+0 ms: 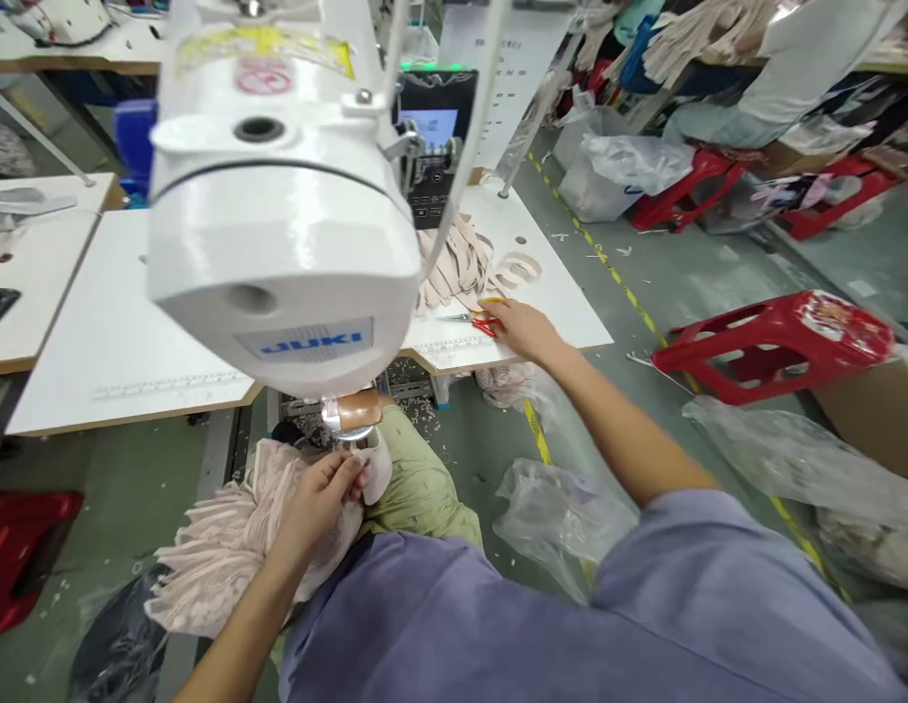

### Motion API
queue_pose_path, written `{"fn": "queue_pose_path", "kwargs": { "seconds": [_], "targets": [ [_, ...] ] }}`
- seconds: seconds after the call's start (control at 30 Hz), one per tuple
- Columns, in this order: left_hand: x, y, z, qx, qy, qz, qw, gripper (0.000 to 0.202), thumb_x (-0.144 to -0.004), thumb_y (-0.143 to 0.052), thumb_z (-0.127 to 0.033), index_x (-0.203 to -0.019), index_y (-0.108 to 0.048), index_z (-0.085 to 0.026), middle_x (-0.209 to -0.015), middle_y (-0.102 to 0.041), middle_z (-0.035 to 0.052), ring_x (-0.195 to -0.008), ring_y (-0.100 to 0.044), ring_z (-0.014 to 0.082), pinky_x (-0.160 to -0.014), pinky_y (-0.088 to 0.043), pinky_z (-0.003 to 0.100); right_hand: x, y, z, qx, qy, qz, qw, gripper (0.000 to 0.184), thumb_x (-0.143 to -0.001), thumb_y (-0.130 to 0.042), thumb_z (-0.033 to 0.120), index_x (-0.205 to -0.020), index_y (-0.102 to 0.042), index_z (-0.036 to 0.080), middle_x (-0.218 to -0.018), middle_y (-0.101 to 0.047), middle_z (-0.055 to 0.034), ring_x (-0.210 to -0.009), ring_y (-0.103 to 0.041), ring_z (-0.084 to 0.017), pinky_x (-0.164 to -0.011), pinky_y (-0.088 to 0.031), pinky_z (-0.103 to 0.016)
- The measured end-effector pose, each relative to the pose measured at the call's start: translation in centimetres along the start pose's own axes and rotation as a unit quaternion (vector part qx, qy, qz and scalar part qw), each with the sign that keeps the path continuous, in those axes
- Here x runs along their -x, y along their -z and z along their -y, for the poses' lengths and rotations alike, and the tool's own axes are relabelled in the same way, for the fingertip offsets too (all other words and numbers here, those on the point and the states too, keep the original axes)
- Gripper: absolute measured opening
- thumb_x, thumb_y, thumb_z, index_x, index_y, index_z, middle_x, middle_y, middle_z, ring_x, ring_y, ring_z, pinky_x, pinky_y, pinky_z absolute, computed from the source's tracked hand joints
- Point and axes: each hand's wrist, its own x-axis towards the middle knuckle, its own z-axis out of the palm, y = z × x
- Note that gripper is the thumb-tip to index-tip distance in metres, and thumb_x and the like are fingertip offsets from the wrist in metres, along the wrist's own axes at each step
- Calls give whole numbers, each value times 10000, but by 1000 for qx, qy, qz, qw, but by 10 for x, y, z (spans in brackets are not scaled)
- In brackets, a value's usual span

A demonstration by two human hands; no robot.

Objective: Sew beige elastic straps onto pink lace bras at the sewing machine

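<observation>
My left hand point(326, 488) is closed in a pinch on the edge of a pale pink fabric piece point(376, 469), just below the working end of a white sewing machine point(278, 244). Beside that hand, a large bunch of similar pink fabric point(227, 547) hangs at the lower left. On the white table to the right, my right hand point(519, 327) has its fingers around the red and orange handles of scissors point(485, 322), whose blades point left. Just behind the scissors lies a pile of pale pink strips point(458, 264). The machine head hides part of the table.
A control panel point(435, 137) stands behind the strips. Red stools point(776, 342) and clear plastic bags point(563, 513) are on the floor to the right, along a yellow line. Another person's sleeve point(805, 68) shows at the upper right.
</observation>
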Motion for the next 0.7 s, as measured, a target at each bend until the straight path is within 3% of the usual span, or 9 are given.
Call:
{"fn": "queue_pose_path", "kwargs": {
  "seconds": [0.1,0.2,0.3,0.43,0.57,0.7],
  "targets": [
    [4,-2,-3,76,13,-3,997,418,-820,-675,-548,-742,-593,-146,-700,-586,14,-603,-478,110,-575,-381,230,18,7,-2,54,47,66,995,405,-949,-550,235,-1334,-567,112,-1078,-654,-198,-956,-626,-285,-756,-439,-341],
    [6,-1,-4,152,24,-8,988,376,-805,-705,-493,-746,-593,-139,-707,-591,16,-597,-477,94,-574,-380,219,69,7,18,23,37,55,998,358,-990,-514,302,-1294,-551,116,-1124,-634,-239,-915,-641,-261,-677,-425,-343],
    [6,-1,-5,205,33,-11,978,346,-803,-713,-455,-765,-604,-129,-707,-592,20,-602,-489,88,-584,-395,211,134,6,57,-108,-25,63,992,263,-964,-550,383,-1198,-561,263,-937,-696,-142,-715,-647,-236,-598,-464,-349],
    [6,-5,-8,232,27,-14,972,296,-825,-708,-400,-771,-613,-125,-718,-603,24,-606,-491,83,-576,-395,199,196,1,125,-217,105,91,966,363,-863,-636,347,-1208,-540,290,-1120,-677,-91,-788,-679,-266,-612,-540,-382],
    [7,-8,-10,192,11,-15,981,284,-856,-675,-386,-753,-613,-128,-726,-609,26,-619,-492,87,-587,-396,200,201,-6,169,-238,149,39,959,301,-905,-593,318,-1193,-551,244,-1167,-663,-102,-925,-682,-286,-674,-563,-394],
    [9,-8,-8,150,14,-15,988,274,-899,-613,-371,-762,-611,-134,-755,-631,37,-641,-505,99,-592,-391,207,185,-11,180,-235,163,56,957,276,-924,-594,296,-1186,-563,218,-1178,-663,-101,-966,-678,-277,-716,-563,-384]
  ]
}}
